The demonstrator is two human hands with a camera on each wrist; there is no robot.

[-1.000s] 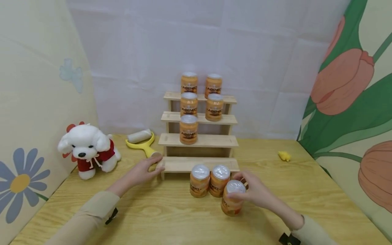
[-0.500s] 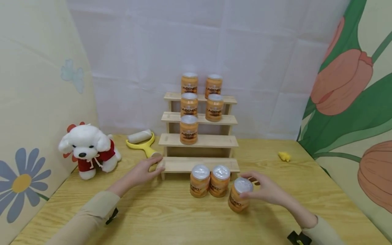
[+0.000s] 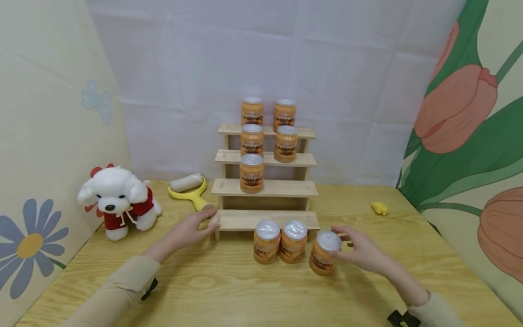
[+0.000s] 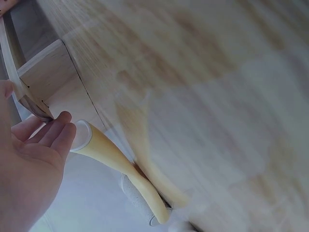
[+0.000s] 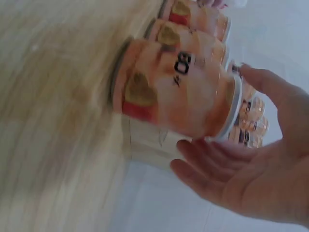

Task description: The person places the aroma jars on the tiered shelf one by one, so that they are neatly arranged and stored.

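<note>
My right hand [image 3: 363, 250] holds an orange can [image 3: 323, 259] with a silver lid near its top, thumb in front and fingers behind. In the right wrist view this can [image 5: 178, 87] stands close to the tabletop; whether its base touches cannot be told. Two like cans, the left can [image 3: 266, 245] and the right can [image 3: 292, 245], stand side by side before the stepped wooden shelf [image 3: 241, 220]. My left hand [image 3: 189, 231] grips the left end of the lowest step, thumb and fingers on opposite sides of the board [image 4: 34, 104]. Several more cans stand upright on the upper steps.
Behind my left hand lies a yellow-handled lint roller [image 3: 196, 196]. A white plush dog [image 3: 122, 200] in red sits farther left. Toward the right edge of the table [image 3: 408, 254] lies a small yellow object [image 3: 379, 208]. A white cloth [image 3: 184, 91] hangs behind the shelf.
My right hand has carried the can rightward and slightly away from me, opening a gap from the other two cans. My left hand has stayed at the shelf end.
</note>
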